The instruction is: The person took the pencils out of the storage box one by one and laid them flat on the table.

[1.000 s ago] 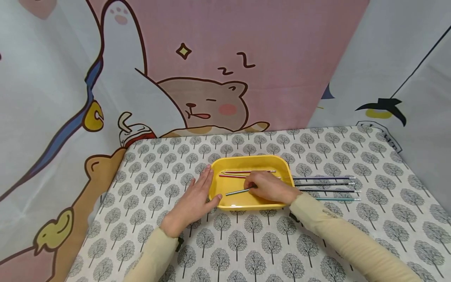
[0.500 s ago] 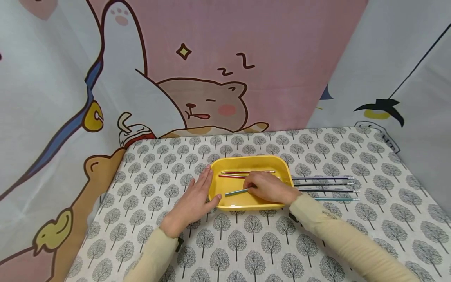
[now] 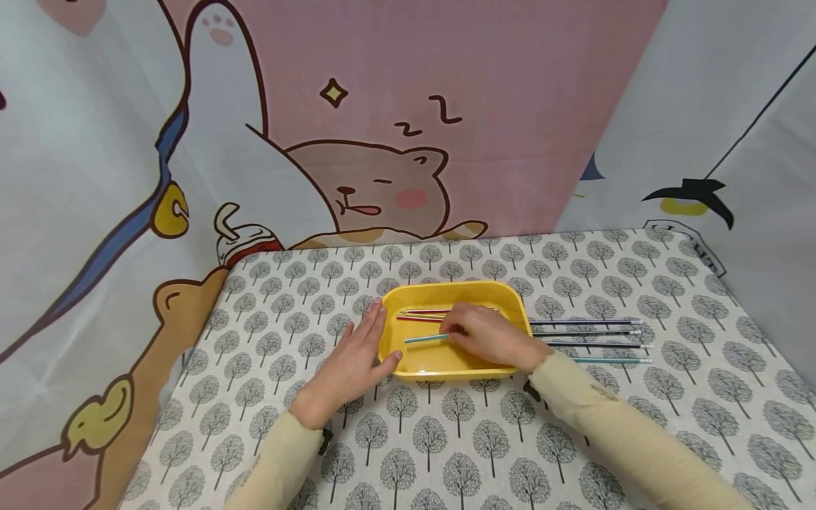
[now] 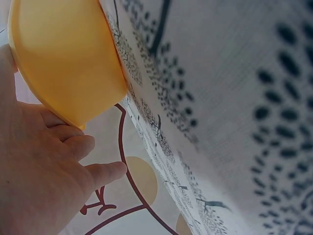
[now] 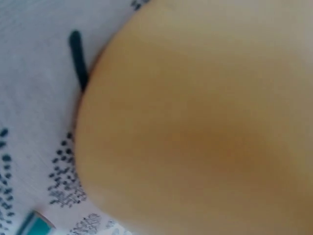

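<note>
A yellow plastic tray [image 3: 455, 373] stands on the cloth. My left hand [image 3: 347, 361] rests against its left end, fingers straight along the rim and thumb spread toward the near edge. In the left wrist view, those fingers touch the tray's wall [image 4: 63, 54]. Inside the tray, my right hand [image 3: 487, 336] pinches a light-blue pencil [image 3: 426, 339], whose free end points left; the rest of it is hidden by the fingers. Behind it lie a few red and yellow pencils [image 3: 417, 318], partly covered by the right hand. The tray's wall [image 5: 195, 122] fills most of the right wrist view.
Right of the tray, several dark pencils [image 3: 593, 333] and a teal pencil [image 3: 615, 360] lie roughly parallel on the tree-print cloth [image 3: 408, 439], white ends pointing right. Their left ends are hidden by the tray. A cartoon-print curtain [image 3: 510, 127] hangs behind and at the sides.
My right hand has moved slightly away from me within the tray; the light-blue pencil has shifted toward the other pencils and lies more level. The left hand keeps its place.
</note>
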{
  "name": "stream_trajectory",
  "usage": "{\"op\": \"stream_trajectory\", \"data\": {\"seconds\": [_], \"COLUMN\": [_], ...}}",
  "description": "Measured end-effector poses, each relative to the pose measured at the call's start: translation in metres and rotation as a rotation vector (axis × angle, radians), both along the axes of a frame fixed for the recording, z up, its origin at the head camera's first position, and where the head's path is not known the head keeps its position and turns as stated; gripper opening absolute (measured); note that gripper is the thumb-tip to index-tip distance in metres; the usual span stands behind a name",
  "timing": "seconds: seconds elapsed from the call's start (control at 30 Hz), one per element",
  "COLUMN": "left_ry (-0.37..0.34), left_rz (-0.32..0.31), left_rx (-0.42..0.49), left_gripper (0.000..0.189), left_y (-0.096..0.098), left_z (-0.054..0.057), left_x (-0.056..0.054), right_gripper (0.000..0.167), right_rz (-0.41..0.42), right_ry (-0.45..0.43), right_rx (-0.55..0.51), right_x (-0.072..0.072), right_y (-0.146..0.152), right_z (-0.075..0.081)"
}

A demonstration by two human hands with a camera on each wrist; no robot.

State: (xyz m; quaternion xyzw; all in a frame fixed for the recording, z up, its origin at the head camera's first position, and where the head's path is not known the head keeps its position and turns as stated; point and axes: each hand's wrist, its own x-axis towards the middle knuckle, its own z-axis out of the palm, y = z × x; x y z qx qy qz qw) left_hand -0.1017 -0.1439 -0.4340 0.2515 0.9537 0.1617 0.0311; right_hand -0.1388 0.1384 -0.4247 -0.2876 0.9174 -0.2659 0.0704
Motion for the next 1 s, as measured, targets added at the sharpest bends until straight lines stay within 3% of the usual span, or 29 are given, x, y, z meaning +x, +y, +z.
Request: {"op": "stream_trajectory", "data": {"seconds": [0.53, 1.0], "left_ry": [-0.035, -0.012], "left_rz": [0.006, 0.000], "left_rx": [-0.014, -0.014], "left_gripper": [0.086, 0.086], "left_y": [0.001, 0.000], "left_z": [0.002, 0.001], "left_x": [0.000, -0.001], "right_gripper": [0.016, 0.015], "right_rz": [-0.005, -0.003], "right_ry": [0.089, 0.195], "right_rx": [-0.061, -0.098], "right_x": [0.012, 0.024], "right_y": [0.006, 0.016], "right_z": [0.025, 0.038]}}
